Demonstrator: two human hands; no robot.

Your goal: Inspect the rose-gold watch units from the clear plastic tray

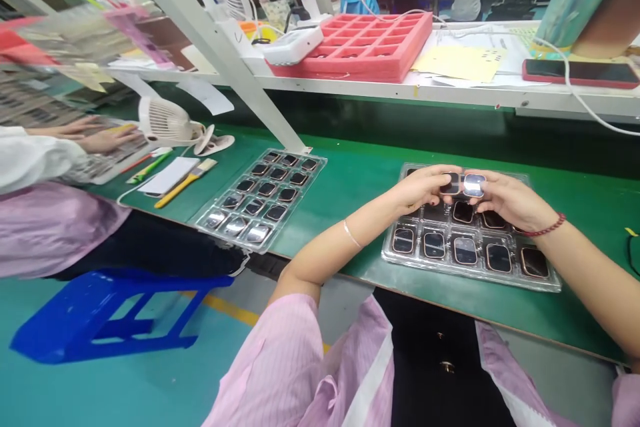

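Above a clear plastic tray on the green bench, my two hands are close together. Between the fingers of my left hand is a dark smartwatch case with a rounded square face. My right hand pinches a second smartwatch case, whose face reflects bright light. The two cases are side by side, and I cannot tell whether they touch. Below them, the tray's pockets hold several more dark watch cases with gold-coloured rims, such as the front watch case. My hands cover part of the tray's back rows.
Another tray of watch cases lies to the left, near a yellow brush and a small fan. A co-worker's hands are further left. The shelf above bears a red foam tray and a phone. A blue stool stands below.
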